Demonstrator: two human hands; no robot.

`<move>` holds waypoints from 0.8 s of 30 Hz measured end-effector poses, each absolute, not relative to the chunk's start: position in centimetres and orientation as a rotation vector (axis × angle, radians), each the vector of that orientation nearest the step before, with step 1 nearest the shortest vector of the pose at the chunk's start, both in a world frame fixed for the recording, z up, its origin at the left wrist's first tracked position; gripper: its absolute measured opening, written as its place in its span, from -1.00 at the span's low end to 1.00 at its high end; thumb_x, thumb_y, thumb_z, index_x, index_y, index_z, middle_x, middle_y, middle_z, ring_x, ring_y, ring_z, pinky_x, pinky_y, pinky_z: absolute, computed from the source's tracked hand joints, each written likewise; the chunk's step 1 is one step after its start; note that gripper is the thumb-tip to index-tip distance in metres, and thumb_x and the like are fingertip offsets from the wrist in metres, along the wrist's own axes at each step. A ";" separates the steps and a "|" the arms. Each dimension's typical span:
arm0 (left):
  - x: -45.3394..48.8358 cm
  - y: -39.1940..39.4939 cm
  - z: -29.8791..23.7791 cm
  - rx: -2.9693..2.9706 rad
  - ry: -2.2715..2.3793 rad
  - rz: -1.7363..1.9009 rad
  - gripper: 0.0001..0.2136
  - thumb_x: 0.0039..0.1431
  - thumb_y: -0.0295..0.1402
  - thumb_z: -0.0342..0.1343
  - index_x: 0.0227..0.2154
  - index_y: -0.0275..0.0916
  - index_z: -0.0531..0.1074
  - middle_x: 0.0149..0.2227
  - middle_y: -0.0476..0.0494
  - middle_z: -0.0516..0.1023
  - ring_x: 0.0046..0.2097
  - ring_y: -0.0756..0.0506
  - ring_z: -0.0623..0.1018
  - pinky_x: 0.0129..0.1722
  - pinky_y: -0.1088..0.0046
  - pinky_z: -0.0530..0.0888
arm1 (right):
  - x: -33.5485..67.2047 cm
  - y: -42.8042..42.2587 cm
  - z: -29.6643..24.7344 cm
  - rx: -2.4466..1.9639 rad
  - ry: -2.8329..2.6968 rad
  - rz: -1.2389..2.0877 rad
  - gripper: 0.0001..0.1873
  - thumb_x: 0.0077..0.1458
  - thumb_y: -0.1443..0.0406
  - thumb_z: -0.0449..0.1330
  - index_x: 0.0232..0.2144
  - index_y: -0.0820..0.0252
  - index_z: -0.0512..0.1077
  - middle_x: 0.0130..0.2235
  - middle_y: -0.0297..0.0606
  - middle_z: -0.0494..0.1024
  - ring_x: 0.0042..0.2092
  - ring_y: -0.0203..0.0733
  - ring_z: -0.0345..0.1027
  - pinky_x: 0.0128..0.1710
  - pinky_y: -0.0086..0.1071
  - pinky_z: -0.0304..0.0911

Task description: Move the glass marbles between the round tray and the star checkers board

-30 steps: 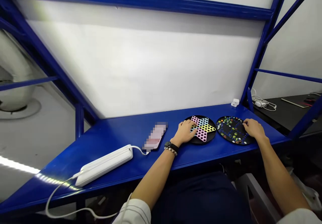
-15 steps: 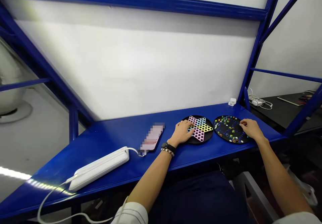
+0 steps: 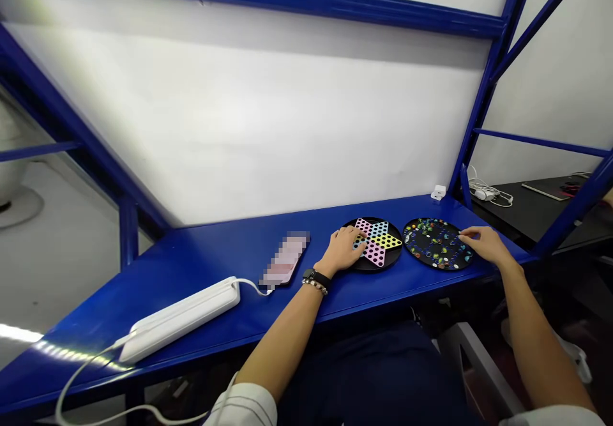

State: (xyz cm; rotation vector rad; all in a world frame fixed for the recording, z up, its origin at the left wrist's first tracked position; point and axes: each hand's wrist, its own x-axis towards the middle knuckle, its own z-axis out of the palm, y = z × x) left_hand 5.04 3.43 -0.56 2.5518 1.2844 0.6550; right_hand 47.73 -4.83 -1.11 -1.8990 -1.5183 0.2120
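Over the last second the right hand [image 3: 487, 244] shifts outward to the rim of the dish [image 3: 422, 241], leaving more of its marbles [image 3: 425, 223] uncovered; the fingertips gather close together there, and whether they pinch 1 marble is too small to tell. The left hand [image 3: 342, 248] stays put, relaxed and part spread, touching the left side of the board [image 3: 380, 244] with nothing visibly gripped. Board and dish lie flat on the worktop [image 3: 230, 241], side by side, between the 2 forearms.
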 end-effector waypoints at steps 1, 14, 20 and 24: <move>5.0 3.4 -0.6 2.551 1.286 0.651 -0.78 0.30 -0.23 0.03 -0.07 -0.09 0.48 0.02 -0.14 0.52 0.10 -0.24 0.46 0.20 0.05 0.33 | 47.8 -5.0 -0.9 -1.920 -1.556 0.245 -0.62 -0.05 0.01 0.25 -0.34 0.16 0.64 -0.30 -0.15 0.67 -0.27 0.01 0.50 -0.19 -0.20 0.35; 5.0 3.5 -0.7 2.571 1.300 0.651 -0.78 0.29 -0.24 0.03 -0.07 -0.07 0.47 0.02 -0.12 0.53 0.11 -0.24 0.46 0.18 0.06 0.34 | 47.8 -6.7 -1.3 -2.068 -1.756 0.358 -0.53 -0.02 0.10 0.27 -0.08 0.18 0.62 -0.18 -0.11 0.62 -0.14 0.04 0.48 -0.10 -0.19 0.33; 4.9 3.8 -0.9 2.567 1.268 0.631 -0.76 0.30 -0.21 0.03 -0.06 -0.09 0.47 0.02 -0.14 0.52 0.09 -0.23 0.47 0.19 0.07 0.33 | 46.6 -6.1 -1.1 -2.049 -1.746 0.335 -0.75 0.02 0.16 0.20 -0.37 0.19 0.58 -0.50 -0.22 0.53 -0.40 -0.08 0.41 -0.31 -0.26 0.28; 4.9 3.7 -0.8 2.561 1.276 0.632 -0.75 0.30 -0.21 0.02 -0.04 -0.09 0.46 0.04 -0.14 0.52 0.10 -0.24 0.46 0.20 0.06 0.32 | 46.6 -6.1 -1.1 -2.001 -1.680 0.280 -0.75 0.03 0.12 0.18 -0.44 0.16 0.53 -0.52 -0.23 0.52 -0.43 -0.10 0.41 -0.34 -0.27 0.27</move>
